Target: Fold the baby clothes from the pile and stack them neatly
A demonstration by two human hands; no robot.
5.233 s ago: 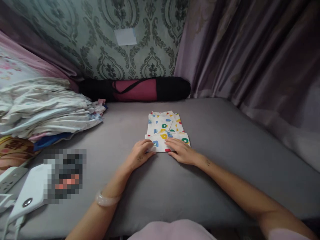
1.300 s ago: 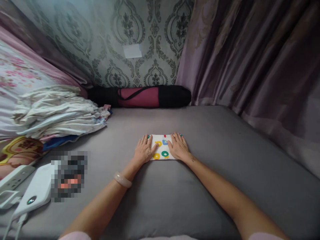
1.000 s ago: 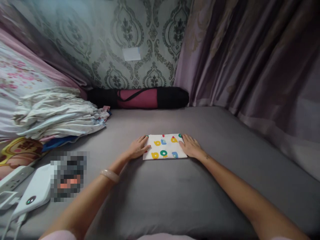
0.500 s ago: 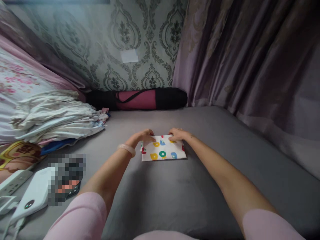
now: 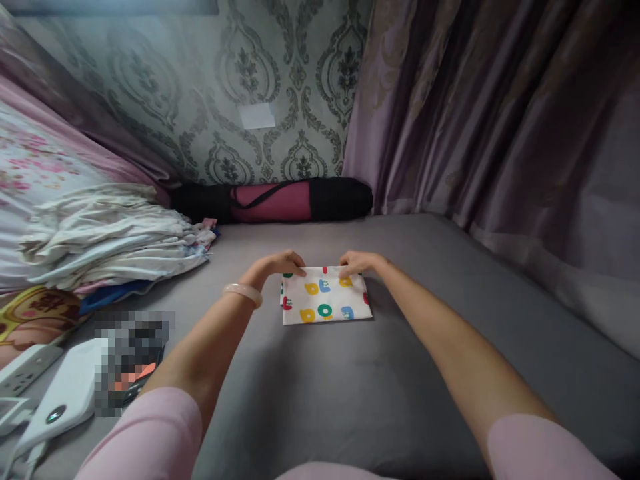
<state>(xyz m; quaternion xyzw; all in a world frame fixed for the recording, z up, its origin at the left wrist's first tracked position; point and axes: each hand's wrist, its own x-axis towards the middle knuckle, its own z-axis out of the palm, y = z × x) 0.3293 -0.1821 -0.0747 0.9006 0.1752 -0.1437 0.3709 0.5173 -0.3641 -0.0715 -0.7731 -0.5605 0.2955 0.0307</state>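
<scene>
A white folded cloth (image 5: 327,300) printed with colourful letter-like shapes lies flat on the grey bed sheet (image 5: 340,393). My left hand (image 5: 286,262) pinches its far left corner, thumb on top and fingers behind the edge. At the far right corner, my right hand (image 5: 354,263) grips the same far edge with the thumb on top. The fingers under the cloth are partly hidden. A pale bangle (image 5: 243,291) circles my left wrist.
Left of my arms are a heap of crumpled clothes (image 5: 110,230), a white power strip (image 5: 27,370), a white power bank (image 5: 73,383) and a blurred-out item. A black and maroon long bag (image 5: 275,202) lies against the wall. Curtains (image 5: 440,120) hang at the right.
My left hand has shifted slightly outward and its thumb has drawn back toward the cloth's far edge. The right thumb has also moved back a little. The cloth stays nearly in place.
</scene>
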